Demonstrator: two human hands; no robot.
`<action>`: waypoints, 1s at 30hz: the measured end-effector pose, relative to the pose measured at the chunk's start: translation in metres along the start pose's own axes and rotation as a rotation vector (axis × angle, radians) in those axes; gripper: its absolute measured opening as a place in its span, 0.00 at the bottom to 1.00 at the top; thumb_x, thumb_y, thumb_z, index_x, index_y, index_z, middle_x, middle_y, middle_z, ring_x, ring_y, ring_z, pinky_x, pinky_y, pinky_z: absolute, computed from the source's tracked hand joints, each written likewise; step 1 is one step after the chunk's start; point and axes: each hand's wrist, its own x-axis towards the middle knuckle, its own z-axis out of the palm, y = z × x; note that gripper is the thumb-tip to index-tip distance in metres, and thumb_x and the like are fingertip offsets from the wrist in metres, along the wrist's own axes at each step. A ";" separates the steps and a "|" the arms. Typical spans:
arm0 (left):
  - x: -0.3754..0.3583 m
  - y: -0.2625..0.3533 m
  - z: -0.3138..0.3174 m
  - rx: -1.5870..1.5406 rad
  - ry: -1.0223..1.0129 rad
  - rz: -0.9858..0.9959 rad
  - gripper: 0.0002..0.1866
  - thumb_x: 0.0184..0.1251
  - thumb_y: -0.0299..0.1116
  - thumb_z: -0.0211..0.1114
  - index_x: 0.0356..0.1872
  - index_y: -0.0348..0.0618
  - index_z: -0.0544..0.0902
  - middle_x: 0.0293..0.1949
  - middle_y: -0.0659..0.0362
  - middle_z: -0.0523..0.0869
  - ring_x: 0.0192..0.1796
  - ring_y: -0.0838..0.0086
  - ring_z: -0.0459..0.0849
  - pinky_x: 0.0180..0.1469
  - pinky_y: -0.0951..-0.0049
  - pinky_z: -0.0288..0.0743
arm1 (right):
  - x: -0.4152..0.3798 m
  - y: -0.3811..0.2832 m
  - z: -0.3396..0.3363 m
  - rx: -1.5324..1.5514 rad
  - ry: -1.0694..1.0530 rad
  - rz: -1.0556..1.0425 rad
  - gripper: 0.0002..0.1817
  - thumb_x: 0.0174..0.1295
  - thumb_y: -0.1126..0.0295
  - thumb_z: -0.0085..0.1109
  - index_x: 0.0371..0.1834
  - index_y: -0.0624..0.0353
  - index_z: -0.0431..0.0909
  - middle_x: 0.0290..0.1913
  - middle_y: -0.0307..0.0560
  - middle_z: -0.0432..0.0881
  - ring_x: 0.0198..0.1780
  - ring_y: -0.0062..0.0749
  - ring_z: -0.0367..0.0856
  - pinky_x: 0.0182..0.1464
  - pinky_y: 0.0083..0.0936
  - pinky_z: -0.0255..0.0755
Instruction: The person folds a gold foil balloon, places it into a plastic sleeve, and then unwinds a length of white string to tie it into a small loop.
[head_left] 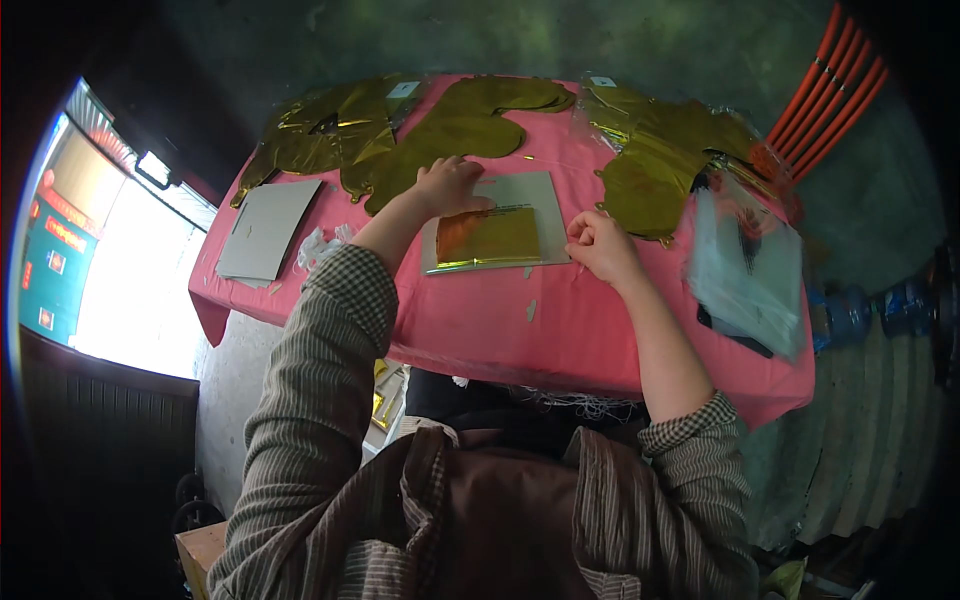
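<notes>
Gold packet point(487, 237) on a grey board point(525, 190)
Right hand point(603, 248): fingers curled at the board's edge, hold unclear. Left hand point(450, 188): fingers loosely spread over the packet's far side, clasping nothing. Beyond, gold sheets point(450, 130) lie on the pink surface point(460, 315).

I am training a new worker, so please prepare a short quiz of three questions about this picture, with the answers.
1. What lies on the grey board between the left hand and the right hand?
2. True or false: the clear bags lie to the left of that board.
3. Which colour is the cloth: (a) blue, (b) pink, (c) white?

Key: 1. Gold foil. 2. False; they lie to the right. 3. (b).
</notes>
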 end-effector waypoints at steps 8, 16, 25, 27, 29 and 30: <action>0.028 -0.020 -0.002 -0.247 -0.235 0.073 0.30 0.38 0.53 0.71 0.44 0.46 0.80 0.36 0.54 0.83 0.41 0.68 0.81 0.44 0.70 0.72 | 0.004 0.009 0.002 0.085 -0.017 -0.019 0.11 0.43 0.71 0.61 0.33 0.56 0.75 0.23 0.34 0.77 0.27 0.22 0.77 0.31 0.23 0.68; -0.022 0.028 -0.106 -0.561 0.006 0.127 0.13 0.56 0.38 0.65 0.36 0.38 0.81 0.24 0.61 0.79 0.28 0.80 0.75 0.32 0.75 0.71 | 0.004 0.010 0.001 0.337 0.090 -0.350 0.05 0.56 0.76 0.58 0.33 0.65 0.74 0.26 0.35 0.73 0.22 0.15 0.69 0.26 0.17 0.66; -0.061 0.037 -0.117 -0.159 0.191 0.282 0.12 0.55 0.34 0.64 0.38 0.37 0.80 0.32 0.49 0.81 0.37 0.60 0.80 0.41 0.68 0.73 | -0.006 -0.007 -0.005 0.283 0.028 -0.325 0.07 0.56 0.71 0.58 0.30 0.66 0.77 0.23 0.36 0.74 0.24 0.19 0.69 0.29 0.19 0.65; -0.060 0.044 -0.118 -0.139 0.219 0.294 0.13 0.55 0.34 0.64 0.39 0.38 0.80 0.32 0.49 0.81 0.37 0.60 0.80 0.42 0.68 0.73 | -0.007 -0.010 -0.003 0.248 0.128 -0.423 0.07 0.56 0.71 0.58 0.30 0.65 0.78 0.22 0.35 0.73 0.23 0.18 0.69 0.28 0.19 0.65; -0.060 0.044 -0.117 -0.118 0.254 0.304 0.13 0.55 0.33 0.64 0.40 0.38 0.80 0.32 0.49 0.81 0.37 0.60 0.80 0.42 0.68 0.73 | -0.007 -0.007 0.000 0.227 0.037 -0.316 0.09 0.58 0.71 0.57 0.23 0.65 0.74 0.20 0.33 0.71 0.23 0.14 0.66 0.26 0.16 0.61; -0.057 0.042 -0.116 -0.157 0.248 0.323 0.14 0.55 0.34 0.64 0.41 0.38 0.80 0.34 0.50 0.81 0.39 0.62 0.80 0.43 0.69 0.73 | -0.005 -0.008 -0.002 0.222 0.038 -0.322 0.09 0.58 0.71 0.57 0.23 0.65 0.74 0.20 0.33 0.71 0.23 0.14 0.66 0.26 0.16 0.61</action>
